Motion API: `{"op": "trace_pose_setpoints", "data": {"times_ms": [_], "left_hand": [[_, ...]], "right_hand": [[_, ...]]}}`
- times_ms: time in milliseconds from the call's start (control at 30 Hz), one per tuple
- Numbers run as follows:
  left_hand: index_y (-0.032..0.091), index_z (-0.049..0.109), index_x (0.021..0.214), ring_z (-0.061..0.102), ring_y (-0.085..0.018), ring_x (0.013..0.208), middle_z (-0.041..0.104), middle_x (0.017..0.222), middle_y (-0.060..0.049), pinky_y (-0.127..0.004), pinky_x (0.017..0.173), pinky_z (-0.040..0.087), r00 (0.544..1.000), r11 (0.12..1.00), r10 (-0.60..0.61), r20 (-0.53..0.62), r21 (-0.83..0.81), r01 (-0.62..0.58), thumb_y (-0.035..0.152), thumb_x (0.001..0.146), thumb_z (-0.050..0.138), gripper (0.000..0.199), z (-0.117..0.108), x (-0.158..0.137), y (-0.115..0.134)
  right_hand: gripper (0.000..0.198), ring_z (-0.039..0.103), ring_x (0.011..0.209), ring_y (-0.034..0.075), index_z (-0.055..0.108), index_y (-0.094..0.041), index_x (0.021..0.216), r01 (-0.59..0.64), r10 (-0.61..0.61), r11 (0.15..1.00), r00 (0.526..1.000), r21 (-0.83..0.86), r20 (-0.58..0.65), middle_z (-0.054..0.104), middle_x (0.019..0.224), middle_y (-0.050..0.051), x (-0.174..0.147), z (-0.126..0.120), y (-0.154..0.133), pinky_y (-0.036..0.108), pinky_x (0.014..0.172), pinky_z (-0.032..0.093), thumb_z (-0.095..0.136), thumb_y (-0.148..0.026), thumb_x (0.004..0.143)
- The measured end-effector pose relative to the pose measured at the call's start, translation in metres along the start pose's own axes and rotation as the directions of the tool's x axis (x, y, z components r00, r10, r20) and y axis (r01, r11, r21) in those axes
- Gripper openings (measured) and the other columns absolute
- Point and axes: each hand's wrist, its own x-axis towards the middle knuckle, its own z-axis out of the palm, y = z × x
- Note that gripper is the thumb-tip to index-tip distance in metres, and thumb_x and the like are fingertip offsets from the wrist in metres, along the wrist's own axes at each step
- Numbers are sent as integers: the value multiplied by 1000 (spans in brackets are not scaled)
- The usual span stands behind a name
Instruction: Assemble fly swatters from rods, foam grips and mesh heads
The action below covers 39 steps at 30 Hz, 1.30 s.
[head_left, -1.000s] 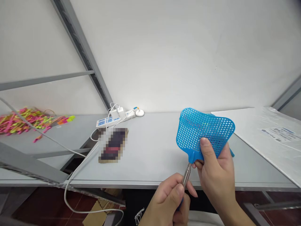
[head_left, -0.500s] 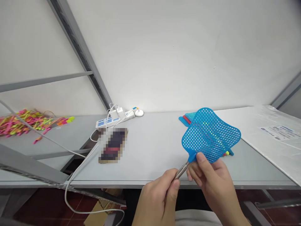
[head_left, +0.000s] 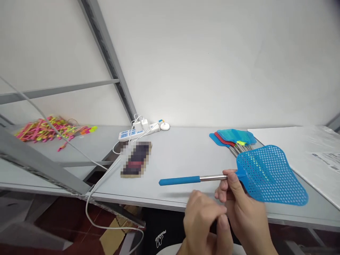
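Note:
A blue fly swatter [head_left: 273, 177] with a mesh head, a metal rod and a blue grip is held level above the front edge of the table. My right hand [head_left: 241, 202] pinches its rod just below the head, between thumb and fingers. Below the rod, apart from it, my left hand [head_left: 204, 219] is curled with the thumb near the index fingertip; nothing shows in it. Behind the swatter lies a pile of more fly swatters [head_left: 235, 136], blue and red, with metal rods and bits of bright yellow.
A power strip [head_left: 139, 132] with white plugs and cables stands along the wall. In front of it lies a blurred-out dark object [head_left: 136, 161]. Pink and yellow strips [head_left: 50, 129] are heaped on the left shelf. White plastic sheeting [head_left: 305, 145] covers the right side.
My left hand has let go of the swatter's handle and drawn back, curled. The swatter has swung from tilted up to nearly level, its grip now showing. The view has turned slightly.

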Motion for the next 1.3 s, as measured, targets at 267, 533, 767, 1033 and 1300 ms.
{"op": "trace_pose_setpoints", "data": {"times_ms": [267,533,767,1033,1300], "left_hand": [[21,44,70,41,-13,62,42,63,3,-28,67,41,675,499,-646,356,-472,726,47,95,54,38,13,13,0],[20,36,57,26,-12,54,29,56,4,-28,52,21,712,589,-696,98,-490,643,34,93,53,42,-19,15,-17],[20,35,54,23,-11,51,26,53,5,-27,49,19,765,639,-644,-18,-563,524,31,91,53,43,-41,35,-13],[20,37,55,26,-11,49,31,52,5,-26,49,24,675,499,-723,151,-562,660,39,92,53,45,-19,20,-8],[21,39,51,40,-13,49,37,50,3,-28,52,32,625,452,-724,291,-485,749,43,92,50,47,-5,5,-3]], "right_hand": [[22,63,69,20,74,-24,84,16,-20,984,999,-175,-25,66,74,2,-18,-6,19,33,66,54,79,-44,75],[24,50,63,13,66,-22,86,58,-56,998,993,21,-104,51,68,-2,3,-24,-1,28,62,51,72,-46,84],[23,42,58,8,65,-20,83,18,12,971,992,239,-124,43,69,-5,20,-31,-27,20,52,47,79,-38,79],[15,53,52,10,70,-23,91,-93,68,989,976,116,206,55,62,-3,-7,-20,5,26,55,48,70,-38,88],[14,59,56,13,73,-22,86,52,-49,999,921,2,386,59,67,0,-19,-12,7,27,55,49,64,-32,91]]}}
